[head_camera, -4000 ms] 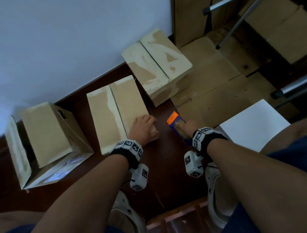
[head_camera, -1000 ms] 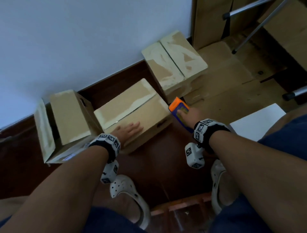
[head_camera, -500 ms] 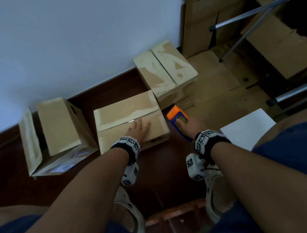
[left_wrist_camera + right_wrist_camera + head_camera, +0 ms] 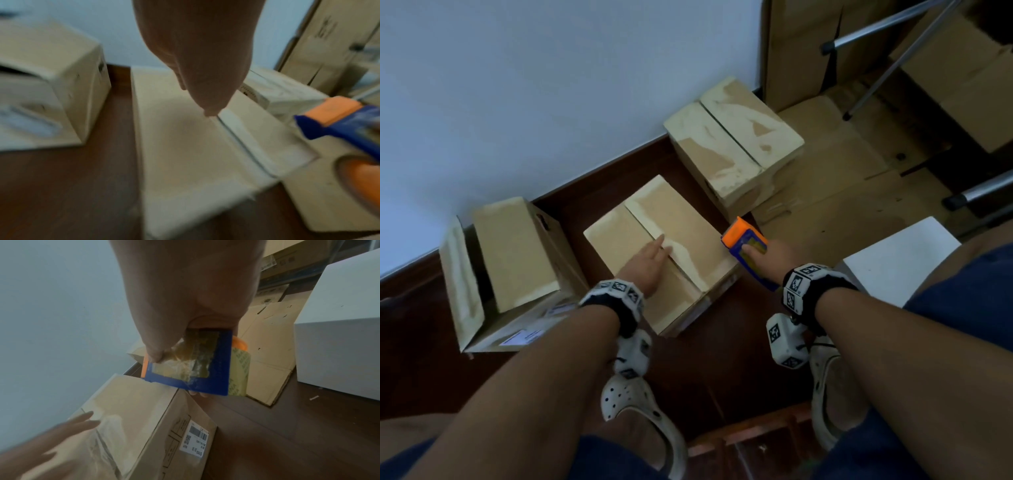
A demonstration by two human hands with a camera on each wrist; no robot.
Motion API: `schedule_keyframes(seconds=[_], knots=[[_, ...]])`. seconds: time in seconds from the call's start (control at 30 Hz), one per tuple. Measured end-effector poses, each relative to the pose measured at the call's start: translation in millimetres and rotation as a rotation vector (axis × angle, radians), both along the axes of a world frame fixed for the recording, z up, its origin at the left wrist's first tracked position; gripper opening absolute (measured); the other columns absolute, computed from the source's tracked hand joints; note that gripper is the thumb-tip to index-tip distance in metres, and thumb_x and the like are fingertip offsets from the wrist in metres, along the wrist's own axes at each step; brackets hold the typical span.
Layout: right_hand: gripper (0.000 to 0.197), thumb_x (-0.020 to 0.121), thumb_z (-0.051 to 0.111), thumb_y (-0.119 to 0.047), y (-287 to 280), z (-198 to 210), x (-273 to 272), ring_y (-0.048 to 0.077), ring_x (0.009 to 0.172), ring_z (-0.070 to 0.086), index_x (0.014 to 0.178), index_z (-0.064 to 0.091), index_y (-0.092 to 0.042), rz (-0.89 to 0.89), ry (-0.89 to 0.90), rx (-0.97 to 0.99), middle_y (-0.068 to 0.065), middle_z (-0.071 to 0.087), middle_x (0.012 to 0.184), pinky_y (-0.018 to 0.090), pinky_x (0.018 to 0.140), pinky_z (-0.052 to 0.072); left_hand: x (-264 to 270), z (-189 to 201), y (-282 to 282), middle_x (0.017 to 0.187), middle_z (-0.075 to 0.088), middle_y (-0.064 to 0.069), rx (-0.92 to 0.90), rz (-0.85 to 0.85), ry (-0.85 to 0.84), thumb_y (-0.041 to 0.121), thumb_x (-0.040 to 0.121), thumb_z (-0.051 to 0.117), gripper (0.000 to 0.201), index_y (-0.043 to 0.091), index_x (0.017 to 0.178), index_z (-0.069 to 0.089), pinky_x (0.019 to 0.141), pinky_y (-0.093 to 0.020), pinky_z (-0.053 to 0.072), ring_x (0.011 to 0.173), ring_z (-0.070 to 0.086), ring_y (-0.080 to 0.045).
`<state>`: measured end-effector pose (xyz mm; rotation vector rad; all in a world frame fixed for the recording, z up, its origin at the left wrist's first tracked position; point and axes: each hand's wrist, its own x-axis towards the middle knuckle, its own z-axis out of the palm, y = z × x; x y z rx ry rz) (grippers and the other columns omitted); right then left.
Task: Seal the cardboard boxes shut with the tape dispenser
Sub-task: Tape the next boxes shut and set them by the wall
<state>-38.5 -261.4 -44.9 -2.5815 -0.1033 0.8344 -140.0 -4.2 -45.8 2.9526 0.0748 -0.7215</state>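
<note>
A closed cardboard box [image 4: 678, 219] [image 4: 185, 154] [image 4: 148, 415] lies on the dark floor in front of me, its flap seam running away from me. My left hand [image 4: 645, 263] [image 4: 203, 68] [image 4: 51, 439] rests flat on its top with straight fingers, fingertips at the seam. My right hand [image 4: 774, 255] [image 4: 185, 301] grips a blue and orange tape dispenser [image 4: 748, 245] [image 4: 337, 123] [image 4: 191, 368], held just off the box's right corner. A roll of tape [image 4: 239, 371] sits in the dispenser.
A second closed box [image 4: 732, 144] stands further back by the wall. An open-flapped box [image 4: 510, 267] sits at the left. Flattened cardboard [image 4: 842, 192] covers the floor at right, with a white box [image 4: 900, 257] and tripod legs [image 4: 876, 65] beyond. My shoes [image 4: 637, 404] are below.
My left hand has turned the middle box, so its seam now points away from me instead of lying crosswise. The right hand kept the dispenser beside the box.
</note>
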Motion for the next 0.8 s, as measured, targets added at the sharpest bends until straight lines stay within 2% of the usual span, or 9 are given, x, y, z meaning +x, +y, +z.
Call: schedule_keyframes(seconds=[0.1, 0.13, 0.23, 0.33, 0.4, 0.47, 0.63, 0.73, 0.8], knots=[[0.056, 0.093, 0.042, -0.058, 2, 3, 0, 0.024, 0.065, 0.053, 0.089, 0.057, -0.005, 0.003, 0.007, -0.008, 0.012, 0.058, 0.082, 0.027, 0.050, 0.036, -6, -17, -50, 0.159, -0.016, -0.011, 0.058, 0.136, 0.116, 0.065, 0.085, 0.050, 0.099, 0.014, 0.153, 0.000, 0.119, -0.049, 0.008, 0.148, -0.005, -0.029], [0.056, 0.093, 0.043, -0.059, 3, 4, 0, 0.026, 0.068, 0.055, 0.089, 0.058, -0.005, 0.000, 0.011, 0.000, 0.013, 0.060, 0.084, 0.028, 0.054, 0.040, -9, -21, -61, 0.159, -0.016, -0.013, 0.115, 0.133, 0.135, 0.073, 0.080, 0.049, 0.109, 0.011, 0.153, -0.004, 0.117, -0.052, 0.006, 0.148, -0.007, -0.030], [0.054, 0.092, 0.045, -0.059, 4, 5, -2, 0.026, 0.069, 0.055, 0.086, 0.057, -0.006, -0.009, 0.025, 0.032, 0.012, 0.060, 0.083, 0.030, 0.060, 0.043, -13, -27, -72, 0.157, -0.016, -0.022, 0.197, 0.063, 0.134, 0.059, 0.089, 0.048, 0.102, 0.001, 0.150, -0.011, 0.119, -0.051, 0.007, 0.147, -0.009, -0.035], [0.053, 0.092, 0.044, -0.058, 3, 6, -4, 0.022, 0.062, 0.051, 0.082, 0.052, -0.007, 0.003, 0.015, 0.027, 0.011, 0.057, 0.080, 0.028, 0.055, 0.039, -9, -27, -66, 0.156, -0.017, -0.024, 0.158, 0.025, 0.149, 0.035, 0.097, 0.045, 0.086, -0.001, 0.149, -0.012, 0.120, -0.048, 0.006, 0.146, -0.011, -0.036], [0.052, 0.093, 0.044, -0.058, 4, 7, -4, 0.019, 0.057, 0.048, 0.079, 0.050, -0.008, 0.013, 0.009, 0.030, 0.011, 0.056, 0.080, 0.027, 0.050, 0.036, -6, -29, -57, 0.157, -0.017, -0.022, 0.185, -0.015, 0.153, 0.036, 0.095, 0.049, 0.089, 0.000, 0.150, -0.012, 0.119, -0.049, 0.006, 0.147, -0.010, -0.034], [0.053, 0.093, 0.044, -0.058, 6, 8, -5, 0.022, 0.063, 0.052, 0.083, 0.052, -0.007, 0.030, 0.012, 0.043, 0.012, 0.058, 0.082, 0.028, 0.054, 0.039, 0, -28, -47, 0.157, -0.017, -0.019, 0.205, -0.060, 0.155, 0.036, 0.094, 0.053, 0.092, 0.002, 0.150, -0.012, 0.118, -0.050, 0.008, 0.147, -0.010, -0.032], [0.058, 0.091, 0.045, -0.060, 14, 10, -4, 0.029, 0.082, 0.063, 0.093, 0.059, -0.003, 0.088, -0.009, 0.077, 0.014, 0.064, 0.092, 0.036, 0.069, 0.049, 21, -29, -22, 0.159, -0.019, -0.007, 0.138, -0.063, 0.133, 0.016, 0.095, 0.051, 0.083, 0.011, 0.152, -0.011, 0.117, -0.050, 0.011, 0.148, -0.008, -0.023], [0.053, 0.091, 0.045, -0.060, 20, 12, -2, 0.030, 0.082, 0.063, 0.085, 0.053, -0.008, 0.116, -0.005, 0.092, 0.013, 0.062, 0.088, 0.037, 0.069, 0.049, 26, -31, -14, 0.160, -0.014, -0.005, 0.005, 0.048, 0.101, 0.022, 0.091, 0.062, 0.090, 0.015, 0.153, -0.003, 0.118, -0.047, 0.017, 0.149, -0.003, -0.022], [0.051, 0.090, 0.045, -0.062, 23, 15, -1, 0.029, 0.079, 0.062, 0.077, 0.050, -0.012, 0.144, -0.009, 0.091, 0.010, 0.061, 0.084, 0.038, 0.069, 0.050, 28, -25, -10, 0.161, 0.002, -0.007, -0.180, 0.161, 0.077, 0.030, 0.089, 0.064, 0.082, 0.013, 0.153, 0.016, 0.118, -0.040, 0.020, 0.148, 0.010, -0.023]])
